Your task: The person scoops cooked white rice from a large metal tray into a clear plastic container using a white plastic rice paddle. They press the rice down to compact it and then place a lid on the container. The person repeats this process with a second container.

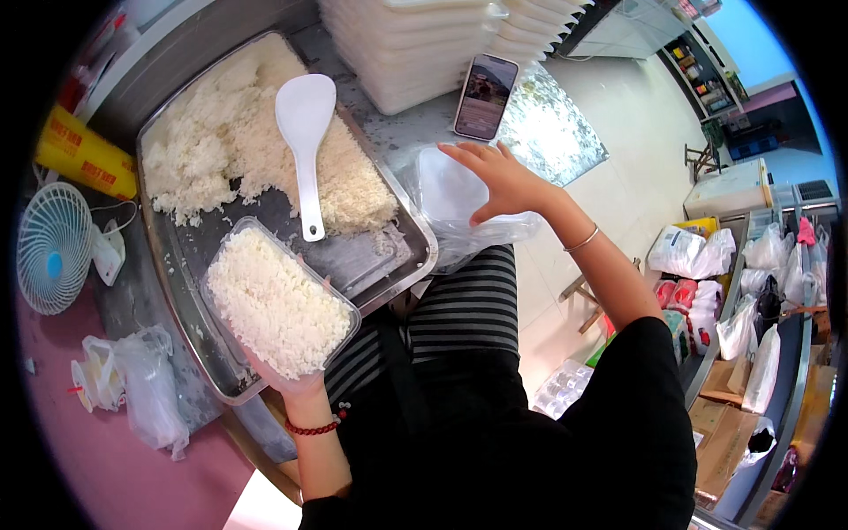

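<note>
My left hand holds a clear plastic container filled with white rice, over the near edge of a large metal tray. Only part of that hand shows, beneath the container. My right hand is spread, fingers apart, over clear plastic lids or containers in a plastic bag, right of the tray; whether it touches them I cannot tell. More cooked rice covers the tray's far part. A white rice paddle lies on that rice, its handle pointing towards me.
Tall stacks of white plastic containers stand behind the tray. A smartphone leans near them. At the left are a small fan, a yellow roll and plastic bags. Shelves with bags and cardboard boxes stand at the right.
</note>
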`<state>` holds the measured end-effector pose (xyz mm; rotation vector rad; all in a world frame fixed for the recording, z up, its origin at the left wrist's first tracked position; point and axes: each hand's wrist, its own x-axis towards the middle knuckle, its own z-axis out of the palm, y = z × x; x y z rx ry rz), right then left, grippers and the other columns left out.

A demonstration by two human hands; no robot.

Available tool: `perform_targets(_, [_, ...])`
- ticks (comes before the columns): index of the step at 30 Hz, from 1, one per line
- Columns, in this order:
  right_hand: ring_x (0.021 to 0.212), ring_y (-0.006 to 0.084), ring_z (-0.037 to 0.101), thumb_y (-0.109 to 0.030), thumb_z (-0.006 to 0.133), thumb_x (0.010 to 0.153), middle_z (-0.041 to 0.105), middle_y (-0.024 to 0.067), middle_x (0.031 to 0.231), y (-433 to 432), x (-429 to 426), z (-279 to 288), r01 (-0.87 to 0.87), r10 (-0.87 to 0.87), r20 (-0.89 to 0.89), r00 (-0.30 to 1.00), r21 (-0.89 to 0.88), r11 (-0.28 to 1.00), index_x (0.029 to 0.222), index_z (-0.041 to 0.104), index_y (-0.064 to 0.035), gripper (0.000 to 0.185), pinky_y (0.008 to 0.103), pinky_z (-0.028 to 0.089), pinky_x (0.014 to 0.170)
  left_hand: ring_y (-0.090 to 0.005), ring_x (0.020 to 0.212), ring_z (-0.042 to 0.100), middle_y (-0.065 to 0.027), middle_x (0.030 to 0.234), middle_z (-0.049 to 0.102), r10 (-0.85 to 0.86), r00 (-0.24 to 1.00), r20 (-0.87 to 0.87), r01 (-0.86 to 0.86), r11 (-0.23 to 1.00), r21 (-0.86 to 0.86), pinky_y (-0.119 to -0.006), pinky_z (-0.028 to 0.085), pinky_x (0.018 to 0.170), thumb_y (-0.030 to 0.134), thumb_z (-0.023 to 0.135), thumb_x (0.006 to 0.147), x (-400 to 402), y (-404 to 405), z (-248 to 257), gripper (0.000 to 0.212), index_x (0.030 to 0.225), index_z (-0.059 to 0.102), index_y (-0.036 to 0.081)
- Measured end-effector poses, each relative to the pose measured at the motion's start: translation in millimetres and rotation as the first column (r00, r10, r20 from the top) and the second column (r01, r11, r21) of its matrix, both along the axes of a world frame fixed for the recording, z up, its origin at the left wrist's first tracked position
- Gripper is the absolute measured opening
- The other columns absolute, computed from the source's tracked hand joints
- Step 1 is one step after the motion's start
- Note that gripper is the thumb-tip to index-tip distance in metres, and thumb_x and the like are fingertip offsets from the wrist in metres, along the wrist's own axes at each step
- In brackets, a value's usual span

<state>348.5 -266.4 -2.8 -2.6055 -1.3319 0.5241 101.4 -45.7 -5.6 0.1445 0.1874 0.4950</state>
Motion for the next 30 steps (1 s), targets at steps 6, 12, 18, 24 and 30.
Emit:
perform_targets(6, [0.118,0.0325,0.033,-0.02,0.078,0.051,0.036,0.018,0.124,-4,-6,3,0.028,-0.042,0.123,0.992,0.11,0.993,0.134,0.019,-0.019,0.102,0.0555,0.014,0.099,-0.0354,0.128,0.012,-0.0125,0.14,0.014,-0.046,0.998,0.034,0.044,0.998,0.037,-0.056,0.005,0.101,0.038,0.033,0.088,6,-7,-2,0.058,0.135,0.015,0.01])
perform_targets(12, [0.092,0.0279,0.047,-0.008,0.071,0.059,0.047,0.0136,0.102,-7,-2,9,0.036,-0.132,0.167,0.977,0.484,0.874,0.116,0.045,-0.009,0.063,0.0355,0.039,0.08,-0.0333,0.123,0.026,-0.0118,0.137,0.024,-0.106,0.993,0.044,0.101,0.989,0.108,-0.052,0.018,0.101,0.04,0.031,0.088,6,-2,-28,0.056,0.133,0.021,0.009])
perform_targets(18, [0.077,0.0105,0.054,0.001,0.064,0.071,0.057,0.0034,0.08,-14,-5,55,0.258,-0.094,-0.249,0.964,0.791,0.555,0.085,0.055,-0.0002,0.017,0.0236,0.045,0.072,-0.0317,0.121,0.032,-0.0121,0.134,0.03,-0.167,0.967,0.192,0.181,0.982,-0.059,-0.048,0.026,0.099,0.041,0.029,0.089,28,0,-24,0.055,0.132,0.023,0.008])
perform_targets(24, [0.057,0.0185,0.059,-0.004,0.054,0.077,0.059,0.0108,0.071,48,-46,90,0.602,0.273,-0.71,0.65,0.699,0.385,0.099,0.047,0.002,0.024,0.0333,0.051,0.061,-0.0308,0.119,0.035,-0.0134,0.133,0.031,-0.135,0.986,0.095,0.14,0.989,-0.043,-0.047,0.028,0.098,0.046,0.026,0.088,37,-4,-17,0.058,0.132,0.024,0.008])
perform_targets(30, [0.055,0.0126,0.056,-0.001,0.062,0.072,0.056,0.0071,0.061,125,-85,78,0.533,0.241,-0.775,0.584,0.59,0.607,0.096,0.044,0.0015,0.03,0.0209,0.042,0.05,-0.0275,0.119,0.035,-0.0118,0.132,0.031,-0.044,0.996,-0.084,0.057,0.985,0.16,-0.041,0.031,0.097,0.066,0.017,0.08,49,-13,-2,0.078,0.133,0.021,0.008])
